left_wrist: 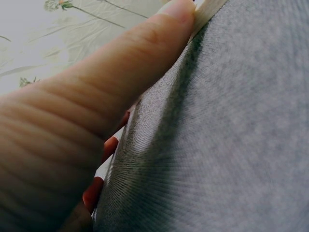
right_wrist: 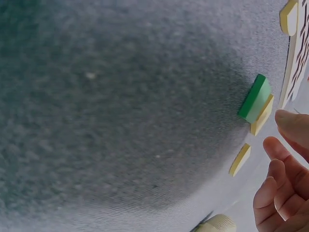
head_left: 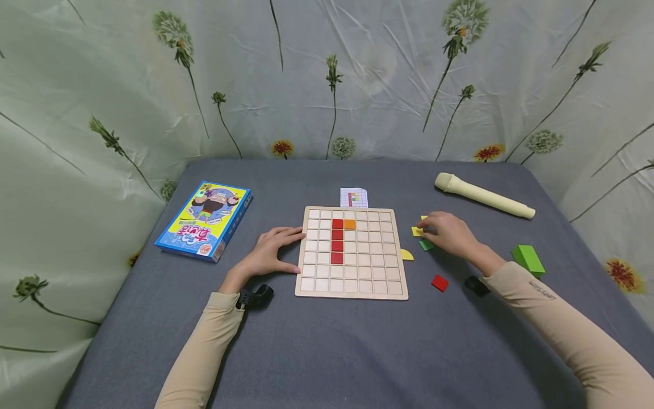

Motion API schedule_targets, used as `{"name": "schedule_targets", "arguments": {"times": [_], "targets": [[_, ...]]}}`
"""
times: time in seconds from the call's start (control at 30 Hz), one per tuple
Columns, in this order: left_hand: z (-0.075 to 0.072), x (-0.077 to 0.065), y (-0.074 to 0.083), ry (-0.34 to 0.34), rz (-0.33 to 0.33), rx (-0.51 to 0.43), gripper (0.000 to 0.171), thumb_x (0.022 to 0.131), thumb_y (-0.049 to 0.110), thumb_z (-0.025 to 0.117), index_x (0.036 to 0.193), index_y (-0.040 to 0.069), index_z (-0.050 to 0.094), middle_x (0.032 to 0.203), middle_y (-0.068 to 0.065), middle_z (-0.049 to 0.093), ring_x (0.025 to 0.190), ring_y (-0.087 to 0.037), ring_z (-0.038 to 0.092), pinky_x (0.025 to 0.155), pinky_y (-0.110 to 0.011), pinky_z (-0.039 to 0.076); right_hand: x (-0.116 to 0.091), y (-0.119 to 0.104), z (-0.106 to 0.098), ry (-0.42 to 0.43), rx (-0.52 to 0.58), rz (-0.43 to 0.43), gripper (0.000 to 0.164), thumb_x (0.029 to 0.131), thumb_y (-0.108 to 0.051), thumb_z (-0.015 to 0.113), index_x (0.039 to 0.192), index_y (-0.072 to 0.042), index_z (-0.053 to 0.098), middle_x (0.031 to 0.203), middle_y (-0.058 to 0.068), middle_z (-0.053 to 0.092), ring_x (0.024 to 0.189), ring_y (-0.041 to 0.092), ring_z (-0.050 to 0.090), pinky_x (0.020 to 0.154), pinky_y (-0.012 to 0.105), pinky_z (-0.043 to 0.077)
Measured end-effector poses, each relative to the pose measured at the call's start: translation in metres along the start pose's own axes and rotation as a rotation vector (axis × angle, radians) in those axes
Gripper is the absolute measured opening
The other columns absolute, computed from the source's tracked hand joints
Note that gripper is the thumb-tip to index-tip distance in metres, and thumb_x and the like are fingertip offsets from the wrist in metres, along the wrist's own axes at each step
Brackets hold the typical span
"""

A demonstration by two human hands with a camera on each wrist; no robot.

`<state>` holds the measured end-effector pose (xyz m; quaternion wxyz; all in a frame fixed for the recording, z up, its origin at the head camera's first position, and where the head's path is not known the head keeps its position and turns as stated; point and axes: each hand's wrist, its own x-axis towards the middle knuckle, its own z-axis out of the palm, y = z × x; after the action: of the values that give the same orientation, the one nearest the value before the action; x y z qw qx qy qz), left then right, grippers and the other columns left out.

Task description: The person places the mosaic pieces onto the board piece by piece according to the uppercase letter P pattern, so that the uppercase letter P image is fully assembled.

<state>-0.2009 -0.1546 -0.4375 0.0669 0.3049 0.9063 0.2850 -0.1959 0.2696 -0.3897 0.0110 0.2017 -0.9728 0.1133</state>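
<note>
A wooden grid board (head_left: 365, 272) lies in the middle of the table. A column of several red squares (head_left: 337, 246) sits in its cells, with one orange square (head_left: 349, 224) beside the top one. My left hand (head_left: 268, 251) rests at the board's left edge, fingers and thumb spread along it; the left wrist view shows the thumb (left_wrist: 140, 53) against the rim. To the right of the board, my right hand (head_left: 449, 233) hovers by two yellow pieces (head_left: 416, 232) and a green piece (head_left: 426, 245). In the right wrist view its thumb and fingertips are apart, with nothing between them.
A half-round yellow piece (head_left: 407, 255) touches the board's right edge. A red square (head_left: 440, 283) lies nearer me. Behind the board is a pattern card (head_left: 353, 197). A blue-yellow box (head_left: 206, 216) stands left; a cream toy microphone (head_left: 485, 196) and green block (head_left: 529, 260) lie right.
</note>
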Motion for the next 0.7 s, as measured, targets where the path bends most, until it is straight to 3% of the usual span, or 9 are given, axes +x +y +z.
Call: {"name": "schedule_targets", "arguments": {"times": [0.53, 0.7], "targets": [[-0.001, 0.002, -0.001, 0.002, 0.010, 0.008, 0.083, 0.069, 0.038, 0.081, 0.141, 0.015, 0.044, 0.150, -0.007, 0.039, 0.136, -0.031, 0.031, 0.100, -0.053, 0.021, -0.015, 0.007, 0.002, -0.012, 0.016, 0.010, 0.018, 0.082, -0.005, 0.068, 0.100, -0.002, 0.070, 0.099, 0.016, 0.070, 0.094, 0.032, 0.064, 0.080, 0.048, 0.049], [0.000, 0.001, -0.001, -0.004, 0.002, 0.008, 0.083, 0.070, 0.038, 0.081, 0.141, 0.015, 0.044, 0.150, -0.007, 0.039, 0.136, -0.031, 0.031, 0.100, -0.054, 0.021, -0.020, 0.010, 0.003, -0.030, 0.037, -0.029, 0.021, 0.081, -0.001, 0.065, 0.102, -0.001, 0.070, 0.101, 0.016, 0.069, 0.096, 0.032, 0.064, 0.081, 0.048, 0.049]]}}
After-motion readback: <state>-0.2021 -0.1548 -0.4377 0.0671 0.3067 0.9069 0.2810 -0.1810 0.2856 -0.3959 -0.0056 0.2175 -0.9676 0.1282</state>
